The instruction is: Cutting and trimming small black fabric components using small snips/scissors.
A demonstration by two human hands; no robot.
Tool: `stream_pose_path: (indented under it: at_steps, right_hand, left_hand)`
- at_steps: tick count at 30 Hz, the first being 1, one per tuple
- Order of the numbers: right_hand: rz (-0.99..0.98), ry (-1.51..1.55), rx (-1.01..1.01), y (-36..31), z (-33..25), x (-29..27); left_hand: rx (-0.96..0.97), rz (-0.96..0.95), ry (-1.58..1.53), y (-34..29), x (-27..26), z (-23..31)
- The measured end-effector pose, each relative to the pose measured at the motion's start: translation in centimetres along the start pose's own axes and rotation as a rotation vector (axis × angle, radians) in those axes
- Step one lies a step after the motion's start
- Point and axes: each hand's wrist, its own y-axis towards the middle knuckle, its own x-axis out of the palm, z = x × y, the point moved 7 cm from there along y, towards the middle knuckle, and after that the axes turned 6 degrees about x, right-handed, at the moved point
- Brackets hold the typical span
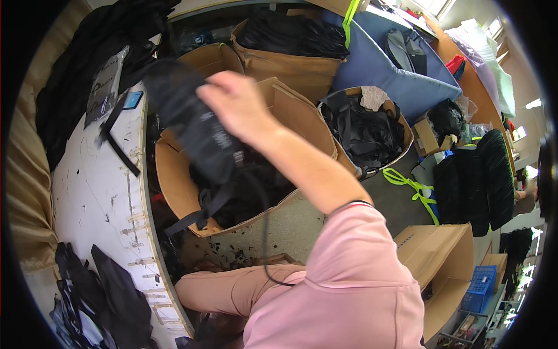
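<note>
My right hand [237, 107] reaches over an open cardboard box [173, 181], fingers closed on the upper edge of a black fabric bag [200, 131]. The bag is smeared by motion and shows small white print. Straps dangle from it, one of them with a buckle [200, 220], above the box's rim. More black fabric lies inside that box, partly hidden by the bag. To the left, a black strap [121, 156] lies across the edge of the white table [87, 195]. My left hand does not show.
On the table are a phone [133, 100], a clear plastic package [106, 87] and piles of black fabric [107, 291]. Behind stand a carton of black pieces [290, 38] and a round container of black straps [372, 131]. An open carton [436, 250] stands at right.
</note>
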Motion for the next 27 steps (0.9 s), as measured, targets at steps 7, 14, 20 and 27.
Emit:
stream_pose_path:
  at_steps: [7,14,20,27]
  right_hand:
    - [0.423,-0.363,0.199,-4.7,12.9,-31.1]
    - [0.794,-0.895,0.452,-14.2,24.1,-50.3]
    - [0.835,-0.943,0.884,-17.9,28.2,-52.1]
    - [0.811,-0.912,1.022,-18.7,30.7,-51.6]
  left_hand:
    - [0.032,-0.044,-0.042,-1.2,2.3,3.1]
    - [0.050,-0.124,0.060,-3.9,3.7,3.3]
    - [0.119,-0.106,0.125,-4.3,3.6,5.5]
    - [-0.073,-0.019,-0.043,-4.4,3.9,7.0]
